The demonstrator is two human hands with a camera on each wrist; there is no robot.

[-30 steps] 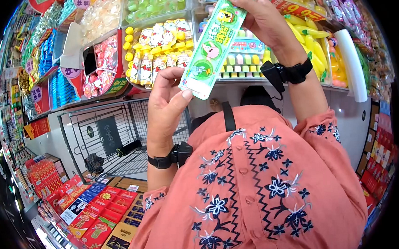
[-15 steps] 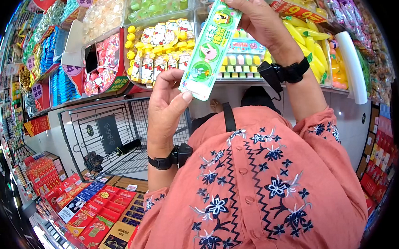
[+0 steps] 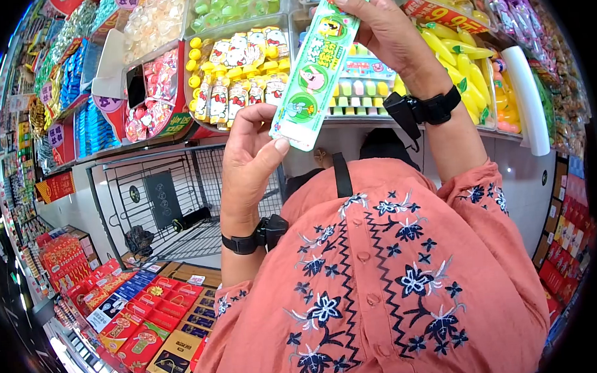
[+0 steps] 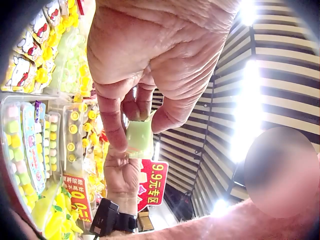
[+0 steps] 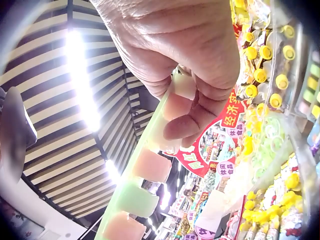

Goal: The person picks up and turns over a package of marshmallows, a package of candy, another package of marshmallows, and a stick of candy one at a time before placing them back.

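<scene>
In the head view a long green pack of jelly cups [image 3: 310, 80] with cartoon characters on its cover is held up at a slant. My left hand [image 3: 247, 149] pinches its lower, near end between thumb and fingers. At the upper, far end my right hand [image 3: 390, 36] grips it, thumb on the printed face. The right wrist view shows the underside, where pink and green cups [image 5: 136, 201] stick out in a row below the right hand's fingers. In the left wrist view only a pale green end of the pack shows between the fingers.
Bins of sweets fill the far side: yellow-capped cartoon pouches [image 3: 238, 99], small pastel cups [image 3: 355, 104] and yellow banana-shaped packs [image 3: 467, 72]. A phone [image 3: 135, 87] lies on the pink packets at left. Below stands a wire shopping cart [image 3: 198, 171], near red gift boxes [image 3: 142, 343].
The pack's upper end and my right hand have shifted slightly left. Both hands keep their hold on it.
</scene>
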